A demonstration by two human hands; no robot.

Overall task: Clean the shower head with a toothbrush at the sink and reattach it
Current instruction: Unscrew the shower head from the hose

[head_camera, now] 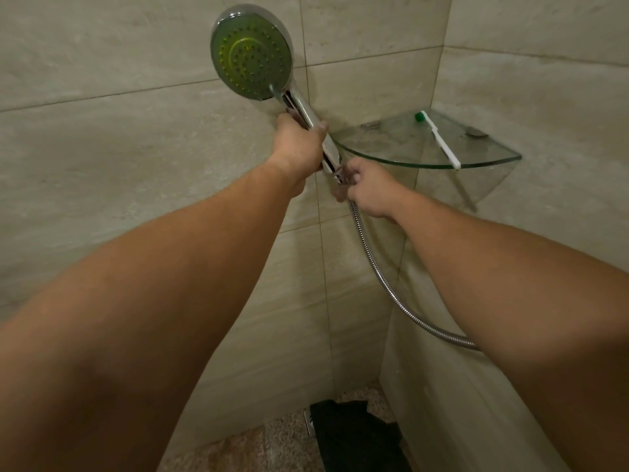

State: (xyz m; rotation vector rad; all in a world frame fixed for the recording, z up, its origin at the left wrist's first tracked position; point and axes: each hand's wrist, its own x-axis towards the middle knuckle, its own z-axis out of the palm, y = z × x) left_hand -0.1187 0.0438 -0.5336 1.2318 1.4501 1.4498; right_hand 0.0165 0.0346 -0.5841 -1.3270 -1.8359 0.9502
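Left hand (299, 144) is wrapped round the shower head (252, 52) handle, prob to steady it while the right hand (367, 187) pinches the nut where the hose (377, 267) joins, fingers curled on it. Looks like unscrewing or screwing on; can't tell which. Head is held up by the wall, just left of the glass shelf (493, 161). Long axis runs from lower right up to upper left, face toward the camera. Toothbrush (439, 137) lies on the shelf, bristle end toward the corner
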